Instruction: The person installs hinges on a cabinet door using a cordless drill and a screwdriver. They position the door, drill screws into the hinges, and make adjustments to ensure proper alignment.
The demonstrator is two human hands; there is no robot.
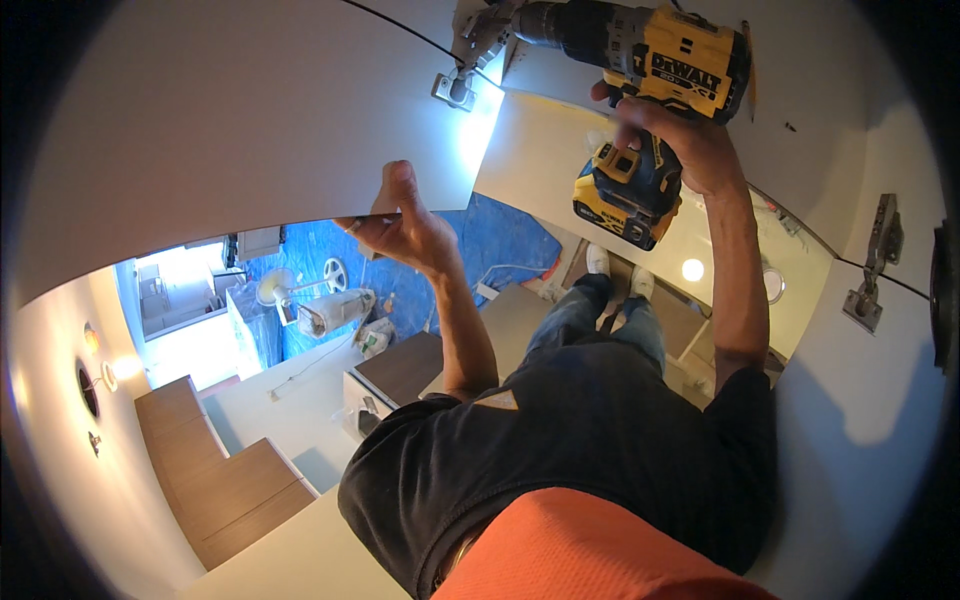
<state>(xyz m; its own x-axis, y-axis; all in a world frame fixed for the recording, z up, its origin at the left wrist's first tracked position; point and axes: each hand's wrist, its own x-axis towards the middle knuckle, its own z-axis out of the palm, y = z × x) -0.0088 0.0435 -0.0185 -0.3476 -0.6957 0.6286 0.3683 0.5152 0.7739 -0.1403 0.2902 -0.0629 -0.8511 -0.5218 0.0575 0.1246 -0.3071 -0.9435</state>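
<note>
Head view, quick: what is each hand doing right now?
Left hand: closed on the lower edge of the white cabinet door, holding it.
Right hand: closed around the grip of the yellow-and-black cordless drill, tip at the metal hinge.

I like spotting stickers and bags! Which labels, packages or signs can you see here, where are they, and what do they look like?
Label on the drill: side of the yellow and black cordless drill in the right hand, a black strip with yellow lettering.
Bags: on the blue floor sheet far below the left hand, small, whitish-green, too small to tell more.
No signs or screens show.
</note>
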